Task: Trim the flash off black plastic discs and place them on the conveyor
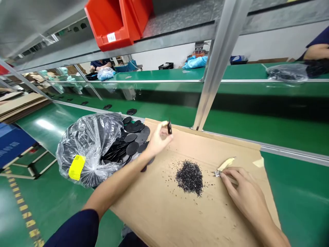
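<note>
The pile (189, 177) is glossy black flecked with grey glints, on a plain tan sheet (164, 212). Beyond the pile and to its left, the piece (169, 127) is black. Right of the pile, the metal part (217, 174) is silver and the strip (226, 164) beside it pale yellow. Left of the pile, the discs (132, 148) are plain black, the bag (89, 137) clear with whitish glints, its label (77, 167) bright yellow. Nearer than the pile, at its left, the sleeve (77, 230) is navy. Far beyond the pile, the bin (113, 31) is red; the belt (164, 111) is green.
</note>
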`<state>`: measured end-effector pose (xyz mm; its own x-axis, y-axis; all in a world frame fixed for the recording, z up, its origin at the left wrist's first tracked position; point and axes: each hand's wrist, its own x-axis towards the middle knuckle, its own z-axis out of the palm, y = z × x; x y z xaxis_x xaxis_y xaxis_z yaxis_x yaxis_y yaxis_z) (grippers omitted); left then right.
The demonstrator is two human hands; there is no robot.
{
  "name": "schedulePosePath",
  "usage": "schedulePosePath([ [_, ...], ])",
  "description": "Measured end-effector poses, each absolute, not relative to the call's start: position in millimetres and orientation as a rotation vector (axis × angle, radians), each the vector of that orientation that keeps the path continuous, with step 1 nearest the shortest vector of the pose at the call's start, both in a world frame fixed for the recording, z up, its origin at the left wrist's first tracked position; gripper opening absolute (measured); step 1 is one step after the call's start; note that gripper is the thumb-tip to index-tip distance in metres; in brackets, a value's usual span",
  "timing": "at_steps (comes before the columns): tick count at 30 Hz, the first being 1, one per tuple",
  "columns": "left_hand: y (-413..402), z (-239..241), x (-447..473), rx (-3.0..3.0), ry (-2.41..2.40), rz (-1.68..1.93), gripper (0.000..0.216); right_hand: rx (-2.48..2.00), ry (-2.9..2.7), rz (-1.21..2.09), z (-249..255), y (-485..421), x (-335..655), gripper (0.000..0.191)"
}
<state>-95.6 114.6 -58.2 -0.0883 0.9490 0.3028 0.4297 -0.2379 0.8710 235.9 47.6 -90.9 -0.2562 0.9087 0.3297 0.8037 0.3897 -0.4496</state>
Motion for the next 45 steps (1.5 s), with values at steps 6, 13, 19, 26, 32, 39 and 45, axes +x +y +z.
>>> schedulePosePath([
  [6, 217, -14, -109, 2.184, 1.888, 0.561, 0.050, -1.465, -2.104, 0.253, -91, 48, 236, 0.039],
  [13, 256, -27, -103, 2.229, 1.904, 0.122, 0.035, -1.401, -2.087, 0.236, -91, 42, 238, 0.034],
  [19, 271, -38, -113, 2.184, 1.930, 0.081, 0.034, -1.420, -2.074, 0.261, -91, 37, 238, 0.033],
  [26, 258, -36, -111, 2.156, 2.022, 0.121, 0.034, -1.420, -2.084, 0.287, -90, 37, 239, 0.032],
  [32, 223, 0, -97, 2.282, 2.007, 0.220, 0.022, -1.424, -2.063, 0.316, -85, 30, 235, 0.027],
  [39, 133, 28, -107, 2.670, 1.145, 0.539, 0.053, -1.608, -2.004, 0.373, -91, 16, 229, 0.013],
  [45, 66, -5, -107, 2.976, 0.968, 0.518, 0.038, -1.621, -1.979, 0.356, -93, 13, 226, 0.017],
])
